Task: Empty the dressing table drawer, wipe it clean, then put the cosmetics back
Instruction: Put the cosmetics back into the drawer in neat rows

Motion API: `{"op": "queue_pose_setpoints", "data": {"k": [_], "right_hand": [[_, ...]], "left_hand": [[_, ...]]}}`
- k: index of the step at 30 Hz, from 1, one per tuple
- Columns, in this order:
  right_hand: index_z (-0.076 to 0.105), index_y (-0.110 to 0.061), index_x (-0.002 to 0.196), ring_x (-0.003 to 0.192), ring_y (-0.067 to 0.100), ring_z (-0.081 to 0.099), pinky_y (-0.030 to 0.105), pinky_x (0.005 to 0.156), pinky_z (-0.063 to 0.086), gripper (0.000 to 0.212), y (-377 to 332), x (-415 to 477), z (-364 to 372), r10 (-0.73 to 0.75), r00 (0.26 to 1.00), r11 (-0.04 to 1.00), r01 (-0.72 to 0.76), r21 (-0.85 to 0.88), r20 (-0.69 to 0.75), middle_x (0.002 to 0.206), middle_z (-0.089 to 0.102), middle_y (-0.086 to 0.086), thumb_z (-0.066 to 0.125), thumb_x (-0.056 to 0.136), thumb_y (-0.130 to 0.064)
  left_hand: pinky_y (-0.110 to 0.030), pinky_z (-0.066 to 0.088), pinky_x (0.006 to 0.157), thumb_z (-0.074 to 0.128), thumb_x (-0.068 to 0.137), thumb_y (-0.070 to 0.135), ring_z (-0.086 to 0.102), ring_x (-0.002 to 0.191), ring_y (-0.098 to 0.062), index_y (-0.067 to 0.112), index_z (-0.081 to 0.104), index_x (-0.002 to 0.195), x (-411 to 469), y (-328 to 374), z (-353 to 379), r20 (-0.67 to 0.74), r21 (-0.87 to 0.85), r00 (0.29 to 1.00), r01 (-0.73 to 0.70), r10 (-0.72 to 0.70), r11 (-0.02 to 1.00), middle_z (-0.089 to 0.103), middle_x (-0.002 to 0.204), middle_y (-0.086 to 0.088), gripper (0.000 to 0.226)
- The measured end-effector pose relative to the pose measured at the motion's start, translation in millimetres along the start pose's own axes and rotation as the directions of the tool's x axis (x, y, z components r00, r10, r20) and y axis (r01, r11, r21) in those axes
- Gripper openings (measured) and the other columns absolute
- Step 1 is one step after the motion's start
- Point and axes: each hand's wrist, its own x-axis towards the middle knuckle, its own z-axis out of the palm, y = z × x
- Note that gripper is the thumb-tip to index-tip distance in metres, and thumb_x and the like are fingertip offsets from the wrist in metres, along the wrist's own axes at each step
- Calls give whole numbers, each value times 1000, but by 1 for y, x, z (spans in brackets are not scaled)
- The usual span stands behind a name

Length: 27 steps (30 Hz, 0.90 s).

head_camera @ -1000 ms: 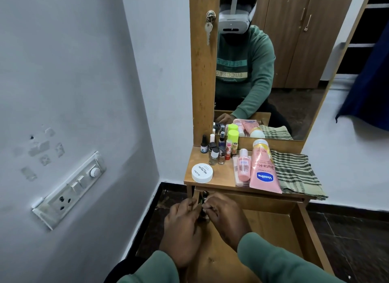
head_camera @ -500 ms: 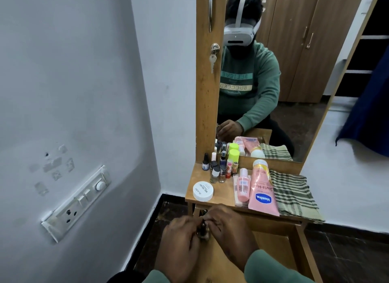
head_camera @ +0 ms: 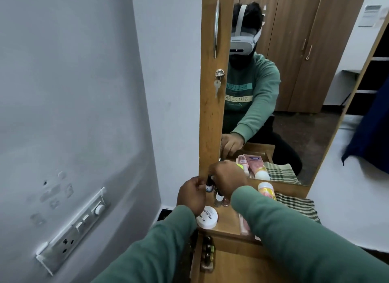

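Wood tabletop [head_camera: 227,221], back-left edge: L hand [head_camera: 190,196], R hand [head_camera: 228,180] fingers among bottles [head_camera: 209,185], grip unclear.

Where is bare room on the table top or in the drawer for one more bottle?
Bare wood: on the table top between the white jar and the pink pack; on the drawer floor right of the lying bottles. Crowded: the back left corner, with small bottles, the left hand and right hand.
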Motion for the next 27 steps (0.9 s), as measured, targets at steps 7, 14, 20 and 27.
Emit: {"op": "queue_pose_setpoints", "data": {"k": [7,14,20,27], "right_hand": [[71,-17,96,91,33,65,39,74,56,20,-10,16,21,-43,997,987,52,-155,66,94,70,9,66,82,-5],[75,-17,104,94,34,67,39,73,55,18,-16,1,1,5,1000,994,-3,108,-25,100,73,12,65,90,-17],[73,-21,89,76,11,64,32,66,54,13,-25,-73,-32,-33,991,889,90,450,-133,85,72,-5,72,86,-9],[72,-29,91,79,0,62,20,69,52,16,-26,-169,10,22,999,785,-45,617,45,88,69,-13,76,86,-15]], "left_hand": [[-30,53,88,51,74,33,68,97,-20,24,74,111,9,0,2,51,16,999,7,-7,1000,76,112,1,45],[-23,50,86,58,95,18,64,98,-12,29,70,114,-12,4,-9,9,-55,997,-76,77,996,70,104,13,25],[-26,47,104,50,92,-5,60,117,-4,27,69,129,-78,-7,-25,-44,-41,975,-218,216,975,67,126,14,52],[-18,52,98,49,89,-11,64,112,5,51,70,119,-153,-55,-8,90,-14,933,-349,348,937,71,116,28,72]]}}
